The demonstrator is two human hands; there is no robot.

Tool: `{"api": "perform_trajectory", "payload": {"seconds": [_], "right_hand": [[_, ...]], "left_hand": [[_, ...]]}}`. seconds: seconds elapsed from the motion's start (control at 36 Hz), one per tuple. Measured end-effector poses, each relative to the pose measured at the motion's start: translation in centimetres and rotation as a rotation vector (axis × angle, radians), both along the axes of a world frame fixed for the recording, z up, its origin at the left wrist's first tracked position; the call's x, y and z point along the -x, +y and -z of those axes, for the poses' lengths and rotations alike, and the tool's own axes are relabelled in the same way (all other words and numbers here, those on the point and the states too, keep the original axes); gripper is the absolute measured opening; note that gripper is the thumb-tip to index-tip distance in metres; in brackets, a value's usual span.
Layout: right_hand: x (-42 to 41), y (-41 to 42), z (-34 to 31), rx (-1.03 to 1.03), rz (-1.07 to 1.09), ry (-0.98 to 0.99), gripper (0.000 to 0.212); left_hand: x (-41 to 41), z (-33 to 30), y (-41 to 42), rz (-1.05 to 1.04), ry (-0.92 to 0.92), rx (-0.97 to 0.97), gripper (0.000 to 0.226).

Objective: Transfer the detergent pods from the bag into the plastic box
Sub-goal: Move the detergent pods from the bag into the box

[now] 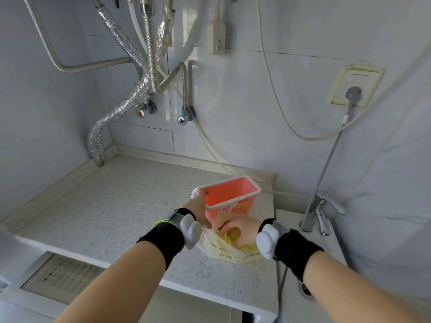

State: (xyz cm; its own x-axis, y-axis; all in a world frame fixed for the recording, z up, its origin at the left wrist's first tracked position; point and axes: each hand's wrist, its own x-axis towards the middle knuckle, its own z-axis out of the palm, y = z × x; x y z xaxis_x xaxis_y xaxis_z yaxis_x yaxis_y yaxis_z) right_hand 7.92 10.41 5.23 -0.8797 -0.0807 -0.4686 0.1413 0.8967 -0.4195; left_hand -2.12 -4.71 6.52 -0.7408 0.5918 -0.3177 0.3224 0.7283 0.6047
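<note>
A pink plastic box (235, 192) stands open on the speckled counter (112, 206), its inside showing nothing. My left hand (200, 209) grips the box's left rim and side. In front of the box lies a pale yellow bag (224, 251) with its mouth open and yellow detergent pods (227, 236) inside. My right hand (243, 230) is down in the bag's mouth, fingers curled among the pods. Whether it holds one is hidden by the fingers.
A sink with a chrome tap (319, 210) lies right of the counter, with a drain (305, 289) below. Foil-wrapped pipes (112, 113) and valves run down the back wall. A plugged wall socket (354, 88) sits at right. A washing machine top (63, 273) shows under the counter.
</note>
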Motion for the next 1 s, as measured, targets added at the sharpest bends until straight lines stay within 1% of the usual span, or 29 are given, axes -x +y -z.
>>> {"api": "perform_trajectory", "payload": {"seconds": [0.08, 0.19, 0.25, 0.33, 0.44, 0.5, 0.58, 0.67, 0.75, 0.83, 0.92, 1.0], "right_hand": [[0.2, -0.4, 1.5, -0.074, -0.025, 0.125, 0.040], [0.4, -1.1, 1.4, -0.104, -0.049, 0.067, 0.033], [0.6, -1.3, 1.4, -0.112, -0.035, 0.097, 0.028], [0.7, -1.2, 1.4, -0.150, -0.038, 0.170, 0.028], [0.2, -0.9, 0.1, 0.005, 0.022, 0.109, 0.014], [-0.1, -0.6, -0.2, 0.045, 0.047, 0.082, 0.015], [-0.3, -0.7, -0.2, 0.030, 0.012, 0.044, 0.018], [-0.4, -0.9, -0.6, 0.033, 0.005, 0.049, 0.020], [-0.4, -0.3, -2.1, 0.098, 0.089, 0.125, 0.022], [-0.5, 0.7, -3.6, 0.235, 0.194, 0.234, 0.022], [-0.6, 1.3, -4.3, 0.360, 0.259, 0.288, 0.028], [0.1, 1.7, -5.6, 0.534, 0.417, 0.405, 0.021]], "left_hand": [[-0.1, 0.0, -0.1, 0.018, 0.025, 0.026, 0.098], [-0.1, 0.0, -0.2, 0.032, 0.056, 0.028, 0.099], [0.0, 0.0, -0.2, 0.032, 0.058, 0.020, 0.099], [0.1, 0.1, -0.2, 0.036, 0.060, 0.031, 0.098], [0.2, 0.2, -0.1, 0.032, 0.066, 0.031, 0.098], [0.2, 0.3, -0.1, 0.030, 0.062, 0.029, 0.098], [0.2, 0.3, -0.1, 0.030, 0.053, 0.027, 0.098], [0.3, 0.3, 0.0, 0.027, 0.044, 0.023, 0.096], [0.3, 0.2, 0.0, 0.031, 0.045, 0.023, 0.095], [0.4, 0.3, 0.0, 0.040, 0.062, 0.036, 0.096], [0.4, 0.3, -0.1, 0.043, 0.061, 0.038, 0.096], [0.4, 0.2, -0.1, 0.031, 0.042, 0.017, 0.093]]}}
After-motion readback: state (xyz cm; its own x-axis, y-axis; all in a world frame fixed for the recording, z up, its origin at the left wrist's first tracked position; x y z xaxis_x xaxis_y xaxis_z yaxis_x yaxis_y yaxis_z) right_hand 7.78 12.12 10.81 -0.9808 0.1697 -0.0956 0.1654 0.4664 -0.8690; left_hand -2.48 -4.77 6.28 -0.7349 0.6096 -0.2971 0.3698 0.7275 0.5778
